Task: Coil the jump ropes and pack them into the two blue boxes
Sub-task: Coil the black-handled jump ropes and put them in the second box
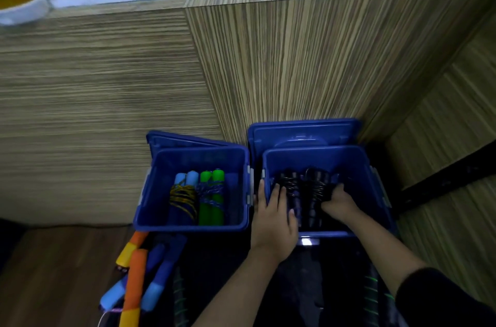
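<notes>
Both hands in the right blue box [375, 192]: left hand [273, 219] lying flat-fingered, right hand [339, 202] gripping black coiled ropes [308, 187].

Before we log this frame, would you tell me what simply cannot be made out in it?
Head view, the only one:
- Black ropes in the right blue box: their number is lost in dim light and under the left hand and right hand.
- Right hand: fingertips buried in the ropes, so its grip is unclear.
- Loose ropes on the floor: cut off by the bottom edge.
- Left blue box: floor beneath the coiled ropes hidden.
</notes>
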`<state>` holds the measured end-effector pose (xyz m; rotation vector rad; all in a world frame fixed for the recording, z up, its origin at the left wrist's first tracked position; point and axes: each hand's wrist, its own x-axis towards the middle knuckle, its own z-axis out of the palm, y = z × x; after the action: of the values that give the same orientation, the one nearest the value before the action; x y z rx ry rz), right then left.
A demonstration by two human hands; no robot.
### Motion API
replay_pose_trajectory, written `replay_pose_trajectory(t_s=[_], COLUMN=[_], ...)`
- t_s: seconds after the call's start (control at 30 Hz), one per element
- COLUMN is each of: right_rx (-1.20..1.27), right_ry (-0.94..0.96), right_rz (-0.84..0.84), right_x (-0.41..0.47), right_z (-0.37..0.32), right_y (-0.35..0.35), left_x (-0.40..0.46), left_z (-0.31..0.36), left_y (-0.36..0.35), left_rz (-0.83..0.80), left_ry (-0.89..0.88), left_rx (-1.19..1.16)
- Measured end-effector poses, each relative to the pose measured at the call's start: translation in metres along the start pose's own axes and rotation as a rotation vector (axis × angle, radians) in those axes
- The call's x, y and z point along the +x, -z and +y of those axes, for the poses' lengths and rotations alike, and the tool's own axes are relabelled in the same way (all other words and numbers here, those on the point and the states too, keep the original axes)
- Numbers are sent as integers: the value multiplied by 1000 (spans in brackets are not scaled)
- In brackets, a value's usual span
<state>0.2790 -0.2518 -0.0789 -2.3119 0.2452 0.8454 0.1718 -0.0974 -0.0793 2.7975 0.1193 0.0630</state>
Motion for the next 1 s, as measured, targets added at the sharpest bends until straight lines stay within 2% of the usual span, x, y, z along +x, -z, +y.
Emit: replay_pose_trajectory(t_s=[0.07,0.27,0.47,0.67,0.73,0.83,1.0], right_rx=[61,-155,-120,-111,-115,-74,-35], right_ry=[58,140,165,281,330,359,355], right_rz=[33,15,55,215,273,379,507], right_x=[-1,-6,-12,-55,-73,-103,-154], right_z=[-2,-5,-1,17,24,41,76], right_y=[-1,-4,3,18,22,21,3], left_x=[0,0,3,-9,-20,-39,-77], left_z=[2,3,4,2,3,4,2], left_y=[2,3,12,17,22,26,29], left_rz=[7,7,-112,-40,-72,-212,-226], left_ry=[-4,-6,12,-29,-54,-59,-135], left_rx=[-3,35,-26,8,15,38,4])
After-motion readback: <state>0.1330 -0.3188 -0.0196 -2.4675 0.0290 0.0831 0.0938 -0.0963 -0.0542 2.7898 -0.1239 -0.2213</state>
